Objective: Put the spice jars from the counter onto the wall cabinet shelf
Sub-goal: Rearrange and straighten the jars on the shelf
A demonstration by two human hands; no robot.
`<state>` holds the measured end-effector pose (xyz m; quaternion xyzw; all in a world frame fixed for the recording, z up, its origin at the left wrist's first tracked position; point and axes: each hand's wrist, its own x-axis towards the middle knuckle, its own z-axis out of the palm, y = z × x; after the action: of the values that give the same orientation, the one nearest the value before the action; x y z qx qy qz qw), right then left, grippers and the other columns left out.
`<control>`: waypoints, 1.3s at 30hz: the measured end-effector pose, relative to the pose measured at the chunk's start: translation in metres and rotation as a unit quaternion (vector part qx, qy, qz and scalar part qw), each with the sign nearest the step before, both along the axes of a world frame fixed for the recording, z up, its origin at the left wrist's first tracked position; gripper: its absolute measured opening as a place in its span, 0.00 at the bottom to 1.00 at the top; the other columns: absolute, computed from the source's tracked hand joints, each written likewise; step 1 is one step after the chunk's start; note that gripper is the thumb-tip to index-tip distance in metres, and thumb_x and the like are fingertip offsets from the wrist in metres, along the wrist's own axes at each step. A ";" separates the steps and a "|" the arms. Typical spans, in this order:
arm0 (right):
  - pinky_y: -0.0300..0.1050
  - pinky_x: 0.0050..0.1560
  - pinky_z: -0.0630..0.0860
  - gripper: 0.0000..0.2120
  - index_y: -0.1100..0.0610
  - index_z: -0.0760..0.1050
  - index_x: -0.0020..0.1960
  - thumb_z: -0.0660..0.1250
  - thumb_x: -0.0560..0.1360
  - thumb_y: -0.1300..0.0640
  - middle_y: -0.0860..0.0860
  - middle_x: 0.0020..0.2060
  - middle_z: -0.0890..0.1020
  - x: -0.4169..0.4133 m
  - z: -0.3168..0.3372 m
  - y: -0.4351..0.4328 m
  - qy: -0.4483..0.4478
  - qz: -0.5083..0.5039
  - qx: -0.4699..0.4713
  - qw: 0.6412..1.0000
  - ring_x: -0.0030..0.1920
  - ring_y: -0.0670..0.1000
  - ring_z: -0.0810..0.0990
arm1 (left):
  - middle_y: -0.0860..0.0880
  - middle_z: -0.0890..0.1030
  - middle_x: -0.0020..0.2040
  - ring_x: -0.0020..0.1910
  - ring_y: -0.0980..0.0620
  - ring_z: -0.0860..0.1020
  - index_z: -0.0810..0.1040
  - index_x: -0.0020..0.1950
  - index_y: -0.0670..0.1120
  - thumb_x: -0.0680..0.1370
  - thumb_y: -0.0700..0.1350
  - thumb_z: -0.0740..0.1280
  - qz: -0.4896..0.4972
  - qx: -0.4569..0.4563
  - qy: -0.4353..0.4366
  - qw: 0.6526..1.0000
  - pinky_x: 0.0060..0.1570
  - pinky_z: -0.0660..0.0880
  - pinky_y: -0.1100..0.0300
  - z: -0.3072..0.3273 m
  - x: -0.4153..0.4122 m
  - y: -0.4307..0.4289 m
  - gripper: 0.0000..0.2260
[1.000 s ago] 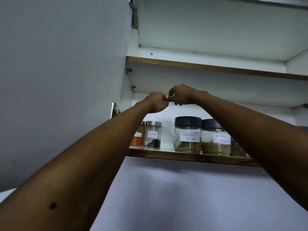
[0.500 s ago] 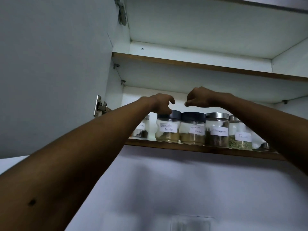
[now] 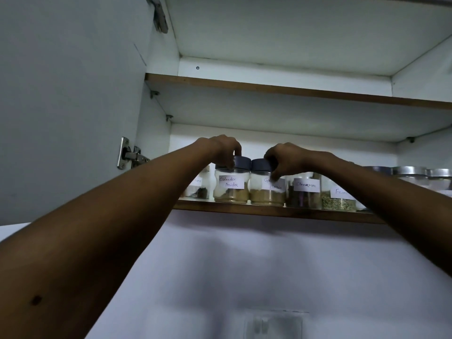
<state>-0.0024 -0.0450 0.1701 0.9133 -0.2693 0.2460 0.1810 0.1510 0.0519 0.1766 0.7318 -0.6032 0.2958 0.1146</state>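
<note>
Dark-lidded coriander jar (image 3: 231,185) upright on shelf (image 3: 269,212), left hand (image 3: 221,149) gripping its lid, right hand (image 3: 288,157) gripping masala jar (image 3: 266,193)

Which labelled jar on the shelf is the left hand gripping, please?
The dark-lidded clear jar labelled Coriander Powder, under the left hand; the right hand grips its neighbour.
</note>
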 end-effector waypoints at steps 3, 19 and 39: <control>0.43 0.41 0.68 0.18 0.64 0.76 0.52 0.75 0.65 0.59 0.58 0.46 0.81 0.002 -0.003 -0.002 -0.002 -0.012 0.000 1.000 0.43 0.53 0.73 | 0.44 0.77 0.61 0.59 0.45 0.75 0.76 0.61 0.47 0.74 0.42 0.69 -0.008 -0.019 0.005 1.000 0.58 0.73 0.52 0.000 0.000 -0.001 0.16; 0.43 0.41 0.66 0.20 0.61 0.75 0.53 0.77 0.64 0.60 0.57 0.48 0.80 0.028 -0.005 -0.013 -0.034 0.002 -0.017 0.999 0.44 0.53 0.72 | 0.47 0.79 0.59 0.59 0.45 0.76 0.77 0.60 0.51 0.73 0.47 0.71 0.016 -0.065 -0.011 0.998 0.53 0.71 0.55 -0.003 0.019 -0.018 0.16; 0.45 0.43 0.70 0.21 0.59 0.74 0.54 0.76 0.63 0.62 0.57 0.53 0.78 0.099 -0.006 -0.065 -0.049 -0.050 0.025 0.997 0.52 0.57 0.76 | 0.47 0.80 0.59 0.58 0.45 0.76 0.79 0.59 0.52 0.73 0.43 0.70 0.030 -0.097 0.046 0.994 0.50 0.72 0.57 -0.010 0.071 -0.078 0.15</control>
<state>0.0964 -0.1102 0.1643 0.8899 -0.3290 0.2746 0.1565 0.2221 -0.0259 0.1666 0.7479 -0.5434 0.3224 0.2038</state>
